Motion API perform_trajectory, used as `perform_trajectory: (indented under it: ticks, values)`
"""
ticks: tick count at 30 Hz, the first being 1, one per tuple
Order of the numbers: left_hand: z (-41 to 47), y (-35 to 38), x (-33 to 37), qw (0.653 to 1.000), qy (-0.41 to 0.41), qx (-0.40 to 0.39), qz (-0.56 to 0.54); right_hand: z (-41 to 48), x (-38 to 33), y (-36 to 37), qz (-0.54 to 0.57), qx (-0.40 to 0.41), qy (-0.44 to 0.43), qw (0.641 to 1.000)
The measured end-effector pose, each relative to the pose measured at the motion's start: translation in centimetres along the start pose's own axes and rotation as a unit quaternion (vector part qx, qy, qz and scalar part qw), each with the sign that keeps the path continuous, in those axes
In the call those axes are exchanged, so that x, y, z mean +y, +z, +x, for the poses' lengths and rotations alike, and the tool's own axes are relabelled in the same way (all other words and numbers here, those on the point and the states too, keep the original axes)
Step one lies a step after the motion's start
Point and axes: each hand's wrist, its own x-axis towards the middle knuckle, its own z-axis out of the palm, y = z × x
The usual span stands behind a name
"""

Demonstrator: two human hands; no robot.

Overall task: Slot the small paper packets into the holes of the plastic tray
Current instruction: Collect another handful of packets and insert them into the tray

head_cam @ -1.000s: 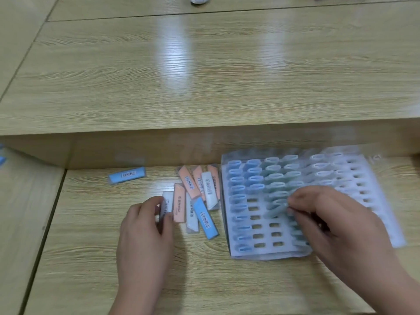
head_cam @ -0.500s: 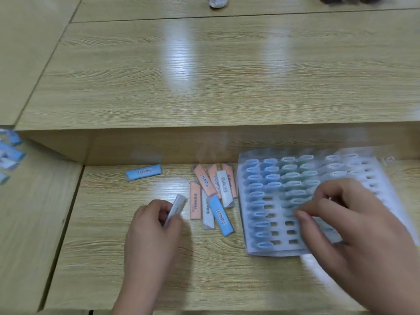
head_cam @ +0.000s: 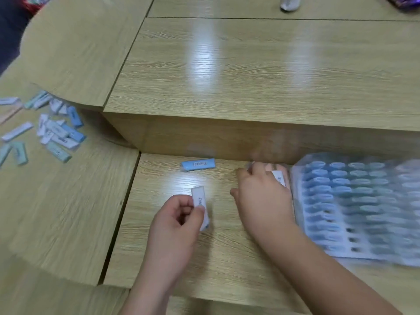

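My left hand pinches a white paper packet and holds it upright above the desk. My right hand lies palm down over the small pile of packets just left of the plastic tray; orange and white packets show past its fingers, and whether it grips one is hidden. The translucent plastic tray sits at the right, blurred, with blue and pale packets standing in most of its holes and a few dark empty holes near its front. One blue packet lies alone near the desk's back wall.
A raised wooden shelf runs behind the work surface. On the lower desk to the left lies a loose heap of white, blue and green packets. A seam divides the two desk panels. A small white object sits at the far top.
My right hand left the tray and moved left onto the packet pile. My left hand lifted the white packet clear of the pile. The view swung left, revealing the heap of packets.
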Motion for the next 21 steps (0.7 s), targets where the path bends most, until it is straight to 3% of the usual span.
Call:
perform_trajectory:
  ticks: [5,11,14,17,21]
  values:
    - [-0.4,0.1,0.5,0.997,-0.018,-0.036,-0.064,0.2,0.0,0.5,0.059,0.017,0.003,0.998]
    - [-0.1,0.6,-0.4,0.998,0.047,-0.034,-0.019,0.4,-0.2,0.5,0.083,0.036,-0.008,0.996]
    - [-0.4,0.7,0.6,0.996,0.08,-0.007,-0.037,-0.2,0.8,-1.0,0.167,0.044,-0.029,0.985]
    - [-1.1,1.6,2.4,0.991,0.115,0.023,-0.059,-2.4,3.7,-3.7,0.334,0.12,-0.004,0.935]
    - [-2.9,4.4,5.9,0.983,0.161,0.019,-0.084,-5.8,10.2,-7.2,0.567,0.111,0.069,0.814]
